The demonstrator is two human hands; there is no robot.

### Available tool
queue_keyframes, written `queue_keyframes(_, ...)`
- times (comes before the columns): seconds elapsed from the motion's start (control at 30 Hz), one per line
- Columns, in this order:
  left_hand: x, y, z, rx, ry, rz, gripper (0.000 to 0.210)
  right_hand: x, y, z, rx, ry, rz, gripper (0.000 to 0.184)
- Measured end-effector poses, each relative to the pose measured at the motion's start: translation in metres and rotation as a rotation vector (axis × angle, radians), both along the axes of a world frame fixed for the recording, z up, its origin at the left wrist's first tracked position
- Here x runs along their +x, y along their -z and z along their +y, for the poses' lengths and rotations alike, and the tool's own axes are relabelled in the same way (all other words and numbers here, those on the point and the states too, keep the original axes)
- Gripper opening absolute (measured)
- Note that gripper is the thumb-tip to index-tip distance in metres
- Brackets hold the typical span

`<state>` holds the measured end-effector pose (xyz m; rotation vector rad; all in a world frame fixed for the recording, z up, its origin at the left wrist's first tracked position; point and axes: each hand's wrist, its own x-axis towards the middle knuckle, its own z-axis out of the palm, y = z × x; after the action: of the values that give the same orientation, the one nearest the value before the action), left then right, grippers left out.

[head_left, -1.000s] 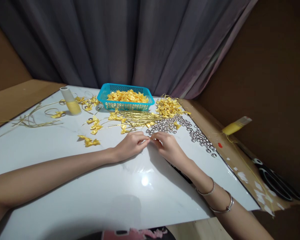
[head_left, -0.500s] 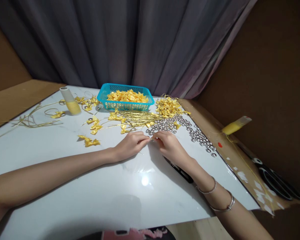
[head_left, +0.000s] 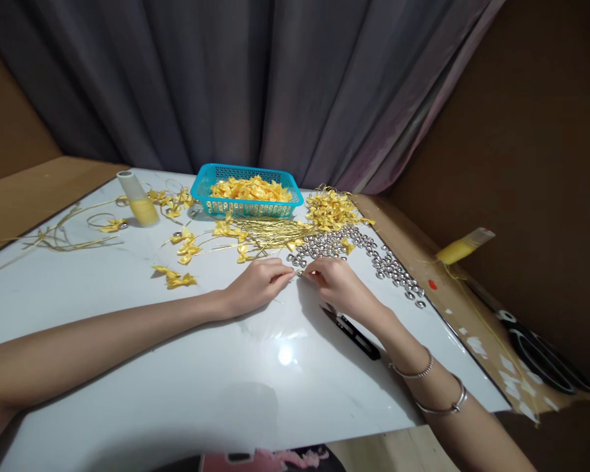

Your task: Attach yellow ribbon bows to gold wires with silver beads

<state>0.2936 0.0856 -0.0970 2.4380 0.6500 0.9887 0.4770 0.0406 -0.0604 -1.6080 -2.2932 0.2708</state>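
My left hand (head_left: 259,283) rests low over the table, thumb and forefinger pinched on a thin cord, whose end shows faintly below the fingers. Facing it, my right hand (head_left: 338,286) pinches at a small shiny metal ring (head_left: 299,273) between the two sets of fingertips. The fingers partly cover the ring and cord. Just beyond the hands lie a pile of silver rings (head_left: 324,244) and a bundle of gold cords (head_left: 273,233). Under my right wrist is a black-handled cutter (head_left: 356,335).
A blue basket (head_left: 250,208) holds yellow ribbon bows. More bows (head_left: 332,208) are heaped to its right, and several (head_left: 179,280) lie left. A thread cone (head_left: 140,200) stands at back left; another (head_left: 465,246) is at right, above black scissors (head_left: 541,351). A curtain (head_left: 236,85) hangs behind.
My right hand has shifted slightly right, away from my left fingertips, uncovering more of the ring and the cutter. My left hand has barely moved.
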Motion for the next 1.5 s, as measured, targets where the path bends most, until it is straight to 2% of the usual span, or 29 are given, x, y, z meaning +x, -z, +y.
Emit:
queue_keyframes(0.1,0.000,-0.001,-0.001,0.001,0.000,0.009,0.020,0.002,0.001,0.000,-0.018,0.014,0.001,0.031)
queue_keyframes(0.23,0.000,-0.002,-0.001,0.001,0.001,0.020,0.021,0.002,0.002,0.000,0.034,-0.027,0.096,0.036)
queue_keyframes(0.33,0.000,-0.001,0.000,0.008,0.009,0.028,0.024,-0.002,0.002,-0.001,0.084,-0.091,0.133,0.029)
queue_keyframes(0.43,0.000,-0.001,0.000,0.015,0.007,0.036,0.025,-0.008,0.002,-0.002,0.090,-0.106,0.066,0.022)
queue_keyframes(0.6,0.000,-0.001,0.000,0.008,0.017,0.030,0.023,-0.012,0.002,-0.002,0.057,-0.070,-0.001,0.021)
queue_keyframes(1.07,-0.001,-0.001,-0.001,0.004,0.007,0.000,0.019,-0.005,-0.003,-0.002,-0.084,-0.059,0.027,0.026)
queue_keyframes(1.3,-0.001,-0.001,0.000,-0.010,0.006,-0.003,0.019,0.004,-0.003,0.000,-0.199,-0.016,0.228,0.026)
queue_keyframes(1.5,-0.001,-0.001,0.000,-0.028,-0.003,0.005,0.018,0.008,-0.009,0.001,-0.240,-0.033,0.231,0.030)
